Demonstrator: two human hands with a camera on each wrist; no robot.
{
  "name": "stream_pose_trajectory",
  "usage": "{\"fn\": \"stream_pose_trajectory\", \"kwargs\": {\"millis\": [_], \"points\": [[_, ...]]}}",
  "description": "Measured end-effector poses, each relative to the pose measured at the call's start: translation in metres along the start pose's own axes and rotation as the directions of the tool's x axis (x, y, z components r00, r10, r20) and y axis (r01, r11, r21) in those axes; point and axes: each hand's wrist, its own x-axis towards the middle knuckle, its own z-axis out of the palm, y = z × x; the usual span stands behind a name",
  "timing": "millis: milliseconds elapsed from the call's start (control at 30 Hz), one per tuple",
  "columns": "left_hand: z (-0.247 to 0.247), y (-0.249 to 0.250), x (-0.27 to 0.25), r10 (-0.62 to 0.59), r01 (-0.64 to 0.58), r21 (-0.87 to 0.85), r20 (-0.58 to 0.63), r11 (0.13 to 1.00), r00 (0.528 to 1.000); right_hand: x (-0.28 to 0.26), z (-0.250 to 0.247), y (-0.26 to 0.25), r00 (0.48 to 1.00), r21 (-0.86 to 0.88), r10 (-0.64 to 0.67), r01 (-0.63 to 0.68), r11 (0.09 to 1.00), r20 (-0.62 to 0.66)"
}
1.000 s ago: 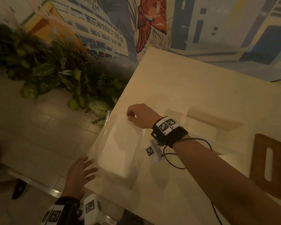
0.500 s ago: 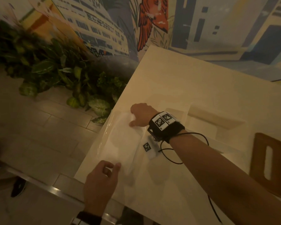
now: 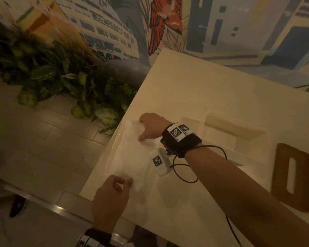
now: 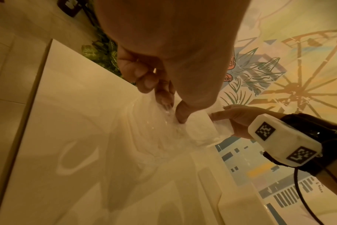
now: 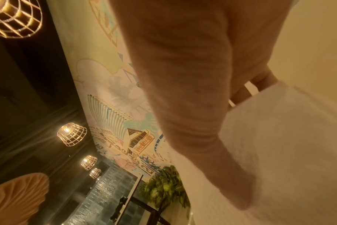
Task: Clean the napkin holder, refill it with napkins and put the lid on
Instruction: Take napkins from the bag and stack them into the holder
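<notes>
A stack of white napkins (image 3: 132,157) in a clear plastic wrap (image 3: 114,139) lies at the table's left edge. My right hand (image 3: 146,129) grips the far end of the stack, thumb on top, and the right wrist view shows that thumb pressed on the napkins (image 5: 279,152). My left hand (image 3: 127,182) pinches the wrap at the near end, thumb against fingers (image 4: 169,105). The cream napkin holder (image 3: 248,150) stands open and empty to the right of my right wrist. Its brown wooden lid (image 3: 279,175) with a slot lies flat at the far right.
The table (image 3: 194,86) abuts a painted wall at the back. Leafy plants (image 3: 61,73) stand on the tiled floor to the left, below the table's edge. A metal rail (image 3: 57,209) runs along the near edge.
My left hand has come up from the table's edge and pinched the near end of the wrap. My right hand has laid its thumb on the stack's far end.
</notes>
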Motion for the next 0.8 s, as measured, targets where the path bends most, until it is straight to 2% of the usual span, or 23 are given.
{"fn": "stream_pose_trajectory", "kwargs": {"millis": [133,233,333,433,533,633,667,733,767,800], "points": [[-0.005,0.001,0.0,0.037,-0.034,-0.079,0.034,0.996,0.999,-0.018,-0.007,-0.003,0.998,0.112,-0.066,0.068,0.991,-0.018],[-0.013,-0.002,0.002,0.056,-0.079,-0.32,-0.079,0.944,0.995,-0.043,-0.017,-0.004,0.992,0.184,-0.103,0.114,0.976,-0.069],[-0.025,0.007,0.008,0.12,-0.182,-0.593,-0.143,0.785,0.982,-0.081,-0.032,0.001,0.979,0.228,-0.117,0.155,0.961,-0.17],[-0.029,0.028,0.023,0.266,-0.207,-0.771,-0.05,0.602,0.963,-0.128,-0.053,0.01,0.946,0.25,-0.098,0.181,0.951,-0.31],[-0.015,0.058,0.037,0.417,-0.15,-0.847,0.091,0.51,0.904,-0.176,-0.074,0.021,0.92,0.243,-0.033,0.138,0.96,-0.392],[0.012,0.097,0.04,0.47,-0.033,-0.846,0.263,0.531,0.843,-0.217,-0.09,0.033,0.886,0.244,0.041,0.082,0.966,-0.462],[0.022,0.108,0.04,0.498,0.015,-0.853,0.319,0.522,0.806,-0.23,-0.094,0.037,0.873,0.255,0.066,0.068,0.965,-0.483],[0.034,0.134,0.03,0.581,0.135,-0.874,0.418,0.467,0.699,-0.255,-0.102,0.047,0.847,0.317,0.12,0.06,0.946,-0.518],[0.039,0.144,0.023,0.607,0.155,-0.865,0.453,0.478,0.652,-0.266,-0.104,0.054,0.832,0.358,0.148,0.065,0.932,-0.535],[0.042,0.155,0.014,0.595,0.152,-0.839,0.485,0.522,0.641,-0.277,-0.106,0.062,0.815,0.402,0.18,0.07,0.913,-0.551]]}}
